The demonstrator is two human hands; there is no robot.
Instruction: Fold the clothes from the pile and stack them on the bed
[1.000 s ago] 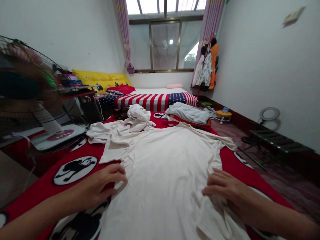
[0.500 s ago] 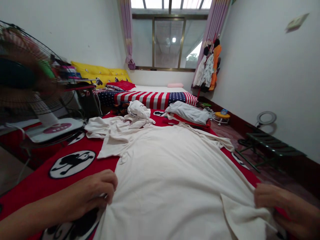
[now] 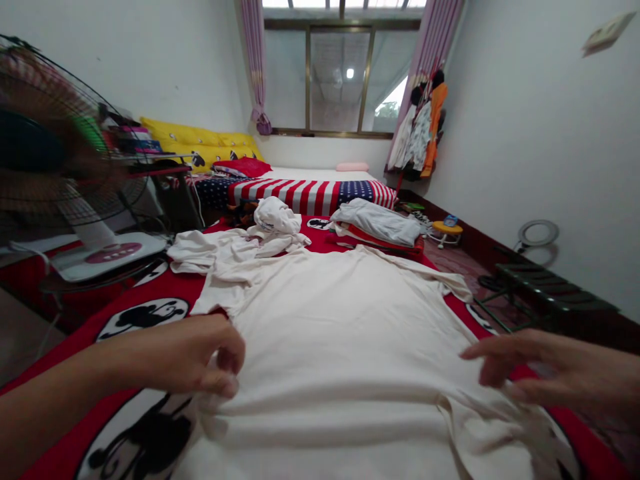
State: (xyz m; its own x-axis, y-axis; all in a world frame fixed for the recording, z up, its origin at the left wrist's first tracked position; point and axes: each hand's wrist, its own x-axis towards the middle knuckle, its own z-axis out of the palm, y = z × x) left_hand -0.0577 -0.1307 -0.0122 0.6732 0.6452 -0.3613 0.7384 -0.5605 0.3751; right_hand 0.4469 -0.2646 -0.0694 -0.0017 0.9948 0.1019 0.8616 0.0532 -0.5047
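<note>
A white shirt [image 3: 330, 320] is spread over the red cover [image 3: 165, 353], its collar end away from me and its sleeves out to both sides. Creases run across its near part, and a fold of cloth stands up at the lower right. My left hand [image 3: 210, 353] hovers at the shirt's left edge, fingers curled, with a gap between thumb and fingertips. Over the right edge is my right hand [image 3: 530, 367], its fingers stretched out and apart, holding nothing.
Beyond the shirt lie a crumpled white garment [image 3: 275, 223] and a stack of folded clothes [image 3: 383, 223]. A fan [image 3: 60, 153] stands at the left. On the right are a dark green folding stool [image 3: 550, 287] and a small yellow stool [image 3: 447, 228].
Both hands have let go of the shirt's side edges. My right hand has moved inward and up, its fingers opening; my left has shifted slightly right. The near cloth has new cross creases.
</note>
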